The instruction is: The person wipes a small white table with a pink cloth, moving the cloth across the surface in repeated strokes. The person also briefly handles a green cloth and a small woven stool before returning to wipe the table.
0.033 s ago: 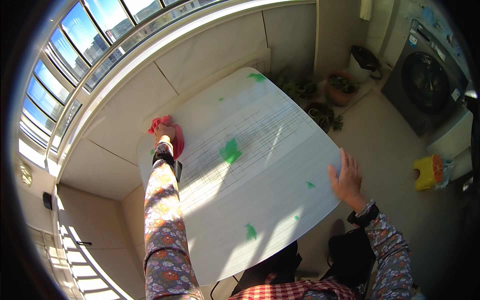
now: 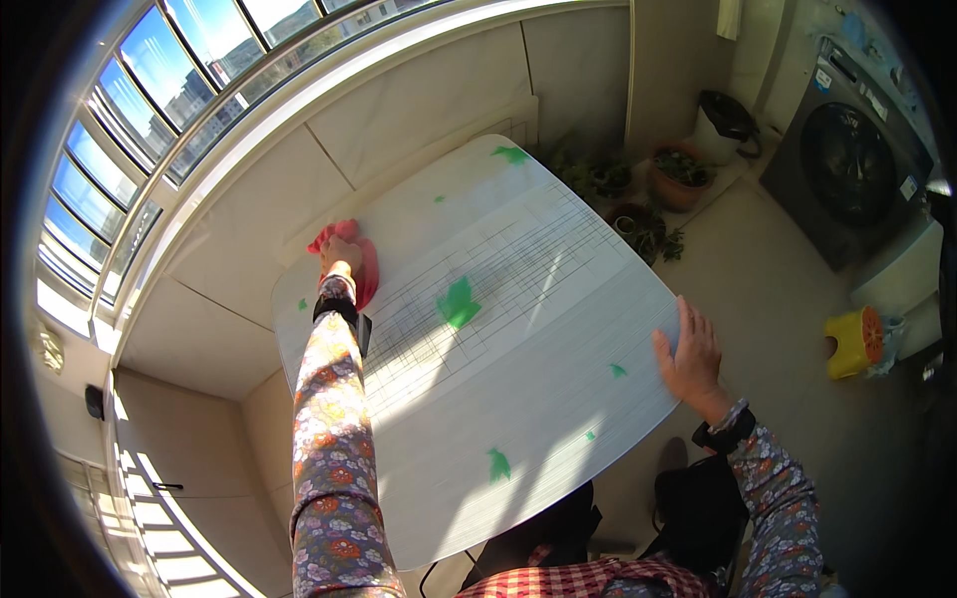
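A white table (image 2: 543, 399) with rounded corners, grey lines and green leaf-shaped patches lies in front of me. At its far left, my left hand (image 2: 342, 256) is closed on a red cloth (image 2: 369, 277), pressing it against the tabletop. Part of the cloth bunches up beyond the fingers, and part spreads out to the right of the hand. My right hand (image 2: 694, 357) lies over the table's right edge with fingers apart, holding nothing. Both forearms wear floral sleeves with dark bands at the wrists.
A tiled wall (image 2: 429, 95) and railed windows run behind the table. Potted plants (image 2: 681, 177) stand on the floor beyond its right corner. Farther right are a dark washing machine (image 2: 847, 164) and a yellow stool (image 2: 850, 344). Sunlight streaks cross the tabletop.
My left hand has slid a little to the right and away from me along with the red cloth. My right hand has stayed where it was on the table's edge.
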### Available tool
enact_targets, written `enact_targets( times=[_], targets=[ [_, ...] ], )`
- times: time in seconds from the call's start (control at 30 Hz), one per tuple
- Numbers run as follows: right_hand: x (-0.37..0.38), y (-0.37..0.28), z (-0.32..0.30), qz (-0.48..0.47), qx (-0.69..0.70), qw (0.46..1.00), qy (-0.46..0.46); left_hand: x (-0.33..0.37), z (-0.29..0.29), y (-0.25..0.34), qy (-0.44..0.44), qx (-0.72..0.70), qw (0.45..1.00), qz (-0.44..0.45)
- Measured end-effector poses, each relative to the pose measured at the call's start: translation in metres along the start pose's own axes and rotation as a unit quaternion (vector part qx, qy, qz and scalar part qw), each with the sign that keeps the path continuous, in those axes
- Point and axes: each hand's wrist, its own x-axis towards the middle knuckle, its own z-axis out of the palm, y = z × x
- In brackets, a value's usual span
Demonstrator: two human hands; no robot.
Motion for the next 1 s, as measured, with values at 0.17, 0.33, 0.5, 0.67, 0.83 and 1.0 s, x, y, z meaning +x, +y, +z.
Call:
enact_targets(
  times=[0.17, 0.33, 0.5, 0.67, 0.83, 1.0],
  targets=[
    [-0.001, -0.001, -0.003, 0.006, 0.01, 1.0, -0.007, -0.05, 0.048, 0.161, -0.042, -0.056, 0.966, 0.248],
    [-0.002, -0.003, -0.007, 0.015, 0.022, 0.999, -0.019, -0.104, 0.076, 0.225, -0.096, -0.146, 0.84, 0.514],
    [-0.002, -0.003, -0.009, -0.001, 0.02, 1.0, -0.017, -0.042, 0.054, 0.174, -0.039, -0.095, 0.945, 0.311],
    [-0.002, -0.004, -0.01, 0.006, 0.018, 0.999, -0.028, 0.006, 0.032, 0.107, 0.028, -0.075, 0.986, 0.149],
    [-0.002, -0.005, -0.01, 0.017, 0.022, 0.999, -0.046, 0.025, 0.053, 0.148, 0.002, -0.101, 0.979, 0.178],
    [-0.002, -0.005, -0.012, 0.011, 0.009, 0.999, -0.041, 0.011, 0.074, 0.225, -0.074, -0.112, 0.943, 0.305]
  ],
)
